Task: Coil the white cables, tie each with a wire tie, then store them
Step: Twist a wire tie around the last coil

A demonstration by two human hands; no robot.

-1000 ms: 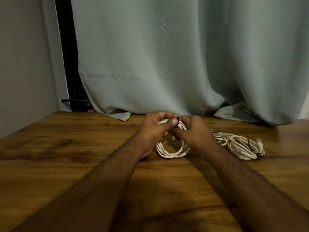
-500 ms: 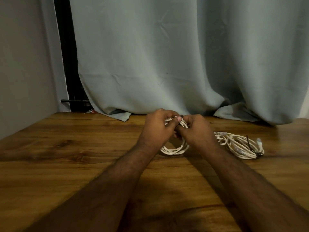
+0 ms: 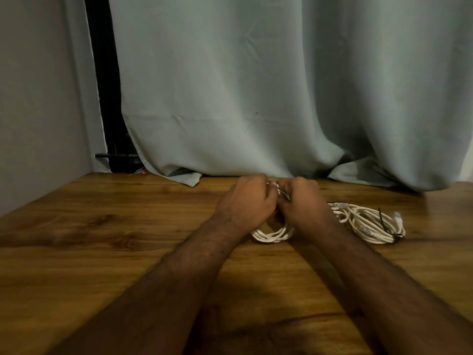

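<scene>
Head view shows both hands meeting over a white cable coil (image 3: 272, 234) on the wooden bench (image 3: 102, 252). The left hand (image 3: 245, 203) and right hand (image 3: 304, 203) are curled tight, knuckles nearly touching, gripping the far side of the coil; its near loops hang out below the wrists onto the bench. Whether a wire tie sits between the fingers cannot be told here, as the fingers hide it. Just to the right of the right hand lies a second coil (image 3: 368, 224), already bound by a dark tie (image 3: 395, 235).

The risk, as I judge it: if either grip loosens while the tie is twisted, the loops could spring apart and the coil would need rewinding; a tie twisted too loosely could slip off later in storage.

Against the earlier frames, the hands have closed in together and a dark tie end once visible between the fingertips is now covered.
</scene>
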